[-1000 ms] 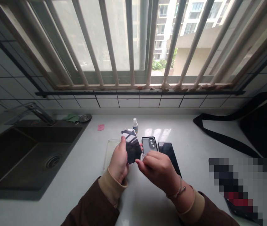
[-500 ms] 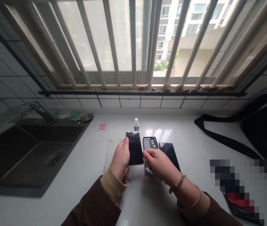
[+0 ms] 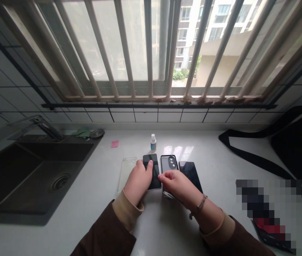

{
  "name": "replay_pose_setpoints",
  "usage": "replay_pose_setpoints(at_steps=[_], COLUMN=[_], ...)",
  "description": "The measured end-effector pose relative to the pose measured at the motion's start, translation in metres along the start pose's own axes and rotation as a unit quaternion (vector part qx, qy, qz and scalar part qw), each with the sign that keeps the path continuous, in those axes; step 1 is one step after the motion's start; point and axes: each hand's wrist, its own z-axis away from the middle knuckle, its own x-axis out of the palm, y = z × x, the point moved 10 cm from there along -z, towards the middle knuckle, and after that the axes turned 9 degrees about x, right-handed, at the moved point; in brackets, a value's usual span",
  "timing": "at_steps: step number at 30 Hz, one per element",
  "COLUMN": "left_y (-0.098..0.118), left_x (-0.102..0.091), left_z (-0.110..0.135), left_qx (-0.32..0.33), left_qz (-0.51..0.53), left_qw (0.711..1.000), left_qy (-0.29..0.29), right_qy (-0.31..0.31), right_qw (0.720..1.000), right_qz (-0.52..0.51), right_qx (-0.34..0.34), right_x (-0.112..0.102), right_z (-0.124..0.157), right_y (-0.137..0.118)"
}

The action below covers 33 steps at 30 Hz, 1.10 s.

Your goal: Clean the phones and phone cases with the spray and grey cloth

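My left hand [image 3: 137, 179] lies on a black phone [image 3: 152, 170] that rests flat on the white counter [image 3: 220, 160], fingers curled over its left edge. My right hand [image 3: 180, 185] sits just right of it, fingers bent and pinched on a small white thing I cannot make out, over the near end of a dark phone case [image 3: 168, 163] with a camera cut-out. A second black phone [image 3: 190, 170] lies right of the case. A clear case [image 3: 127, 170] lies left of my left hand. A small spray bottle [image 3: 153, 142] stands behind the phones.
A dark sink [image 3: 33, 174] with a tap [image 3: 46, 128] fills the left. A pink note [image 3: 114, 143] and a green cloth [image 3: 81, 133] lie behind it. A black bag with a strap [image 3: 249, 156] occupies the right. A barred window [image 3: 151, 49] is ahead.
The black phone was held tilted up in my left hand; it has come down flat onto the counter. My right hand moved from the phone's corner down over the dark case.
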Motion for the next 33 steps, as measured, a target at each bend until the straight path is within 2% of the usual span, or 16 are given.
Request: replay_pose_setpoints(at_steps=[5,10,22,26,33], left_y=[0.012,0.027,0.028,0.029,0.035], left_x=[0.000,-0.005,0.004,0.007,0.011], left_z=[0.005,0.011,0.011,0.007,0.004], left_qx=[0.051,0.101,0.116,0.092,0.072], left_qz=[-0.113,-0.218,-0.184,-0.209,-0.264], left_qw=[0.992,0.971,0.976,0.974,0.962], left_qy=[-0.012,0.014,0.003,0.003,0.006], right_qy=[0.025,0.044,0.123,0.127,0.138], right_qw=[0.998,0.994,0.966,0.949,0.937], right_qz=[0.058,0.094,0.213,0.272,0.301], right_qx=[-0.004,-0.024,-0.076,-0.097,-0.111], right_x=[-0.005,-0.005,-0.011,-0.006,-0.002], right_z=[0.002,0.000,0.002,0.005,0.009], right_y=[-0.004,-0.005,-0.017,-0.023,-0.025])
